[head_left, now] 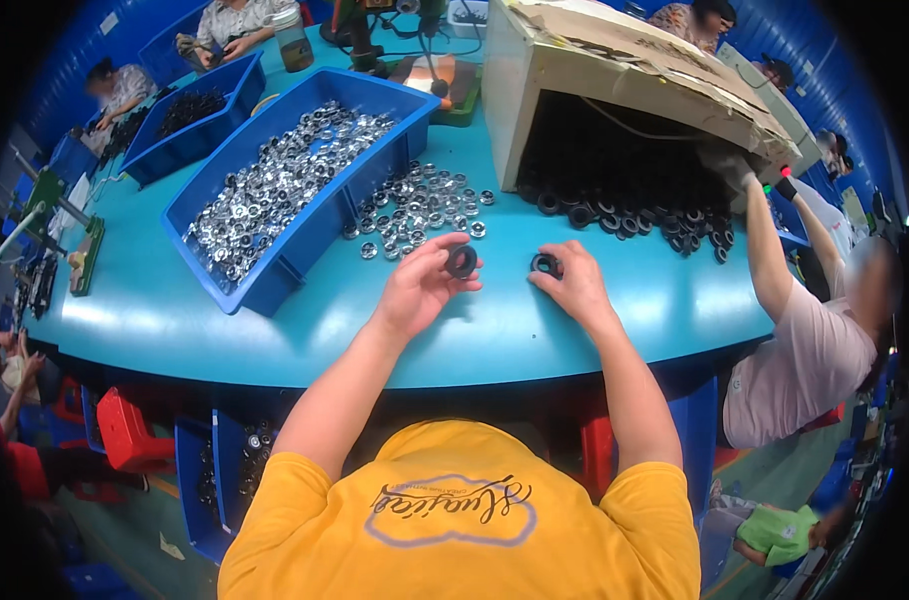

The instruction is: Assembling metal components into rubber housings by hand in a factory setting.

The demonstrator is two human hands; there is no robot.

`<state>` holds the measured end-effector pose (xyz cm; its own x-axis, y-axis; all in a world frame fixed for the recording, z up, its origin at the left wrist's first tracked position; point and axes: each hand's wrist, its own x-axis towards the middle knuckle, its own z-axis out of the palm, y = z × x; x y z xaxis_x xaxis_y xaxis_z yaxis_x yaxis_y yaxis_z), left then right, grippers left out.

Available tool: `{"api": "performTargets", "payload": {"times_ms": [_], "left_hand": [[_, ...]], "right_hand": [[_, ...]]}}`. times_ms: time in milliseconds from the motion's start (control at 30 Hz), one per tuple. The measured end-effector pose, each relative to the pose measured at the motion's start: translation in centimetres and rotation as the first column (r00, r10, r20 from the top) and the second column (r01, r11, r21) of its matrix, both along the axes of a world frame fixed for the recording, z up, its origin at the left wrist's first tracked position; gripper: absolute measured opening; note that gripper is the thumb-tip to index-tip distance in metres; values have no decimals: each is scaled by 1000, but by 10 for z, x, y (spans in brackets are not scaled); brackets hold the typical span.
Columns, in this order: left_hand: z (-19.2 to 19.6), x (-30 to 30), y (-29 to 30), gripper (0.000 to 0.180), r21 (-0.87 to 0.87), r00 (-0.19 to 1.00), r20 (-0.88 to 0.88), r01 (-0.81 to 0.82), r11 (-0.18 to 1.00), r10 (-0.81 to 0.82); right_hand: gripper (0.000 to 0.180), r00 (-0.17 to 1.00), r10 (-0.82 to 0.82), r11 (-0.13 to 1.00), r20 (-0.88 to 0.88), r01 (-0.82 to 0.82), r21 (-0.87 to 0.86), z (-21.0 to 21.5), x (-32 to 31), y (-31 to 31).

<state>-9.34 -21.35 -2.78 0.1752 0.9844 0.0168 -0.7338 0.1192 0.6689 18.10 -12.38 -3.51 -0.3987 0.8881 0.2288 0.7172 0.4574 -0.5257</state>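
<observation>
At the far side of the turquoise table (424,345) there stands a transparent jar (295,48) with a pale lid. On the left is a green metal device (88,258), and a red stool (134,437) is placed on the floor (139,522). At right sits a co-worker in a pale pink shirt (796,365), near a person in bright green (780,537).

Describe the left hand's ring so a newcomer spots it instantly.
On the turquoise table, find the blue bin of silvery parts. To its right, the left hand holds a black ring, nearer the bin than the right hand's similar ring.
</observation>
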Motion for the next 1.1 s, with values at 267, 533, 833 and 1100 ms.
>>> {"api": "performTargets", "payload": {"times_ms": [267, 533, 833, 1100], "left_hand": [[-17, -16, 17, 46, 23, 985, 170, 7, 1000, -10], [-24, -27, 22, 50, 75, 977, 198, 60, 995, -74], [-26, -32, 24, 51, 99, 986, 165, -3, 995, -13], [-35, -34, 26, 45, 104, 981, 192, -34, 994, 14]], "right_hand": [[36, 998, 28, 997, -60, -33, -69, 25, -52, 14], [37, 993, 117, 963, 28, -120, 241, 14, -59, 29], [16, 779, 98, 936, -620, -284, -208, 43, -110, 12], [17, 656, 120, 871, -745, -430, -239, 20, -128, 5]]}}
